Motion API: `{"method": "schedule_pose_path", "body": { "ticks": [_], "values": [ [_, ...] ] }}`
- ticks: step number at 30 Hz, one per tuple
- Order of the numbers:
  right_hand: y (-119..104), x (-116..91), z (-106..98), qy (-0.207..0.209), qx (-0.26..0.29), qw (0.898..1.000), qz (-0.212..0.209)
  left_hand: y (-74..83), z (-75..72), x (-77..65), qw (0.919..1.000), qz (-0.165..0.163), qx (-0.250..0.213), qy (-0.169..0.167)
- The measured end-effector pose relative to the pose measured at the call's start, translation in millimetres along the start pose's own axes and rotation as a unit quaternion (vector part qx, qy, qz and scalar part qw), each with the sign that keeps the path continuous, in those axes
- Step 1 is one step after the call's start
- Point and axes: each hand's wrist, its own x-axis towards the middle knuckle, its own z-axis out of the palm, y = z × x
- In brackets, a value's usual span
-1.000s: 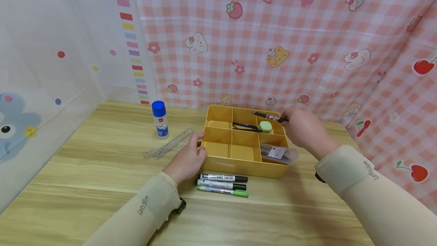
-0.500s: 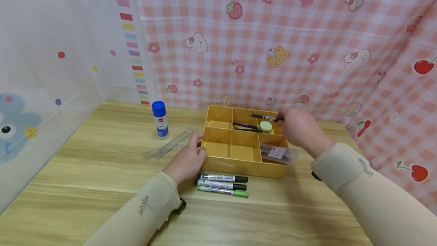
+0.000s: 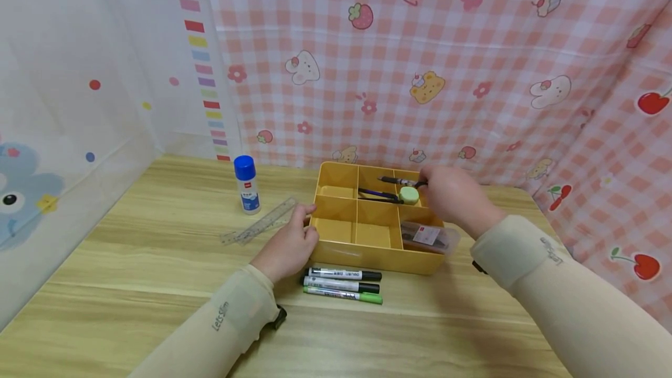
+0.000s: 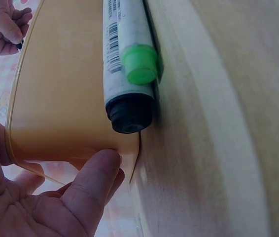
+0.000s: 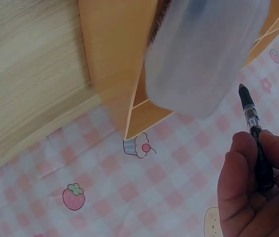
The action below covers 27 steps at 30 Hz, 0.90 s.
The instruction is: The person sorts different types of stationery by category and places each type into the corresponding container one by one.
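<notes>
Pinching the pen, likely light and stiff, sensibly by its rear end, the right hand holds it above the box's back compartments while the left hand grips the left side.

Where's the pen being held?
In the head view, the pen is in the right hand, at the back right of the yellow box, pictured just above the pale green piece.
</notes>
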Motion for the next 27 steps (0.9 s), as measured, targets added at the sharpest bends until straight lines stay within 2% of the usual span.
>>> {"method": "schedule_pose_path", "body": {
  "ticks": [7, 20, 27],
  "values": [
    [-8.8, 6.5, 2.4, -0.018, -0.007, 1.000, 0.009, -0.5, 0.3, 0.8, 1.0000, 0.000, 0.000, -0.001],
    [-15.6, 13.8, 7.8, -0.017, -0.030, 0.999, 0.000, -0.7, 0.7, -0.2, 1.0000, -0.009, -0.003, -0.001],
    [-20.1, 17.8, 13.3, -0.002, -0.049, 0.998, -0.025, -0.3, 0.6, -0.1, 1.0000, -0.009, -0.003, 0.001]
  ]
}}
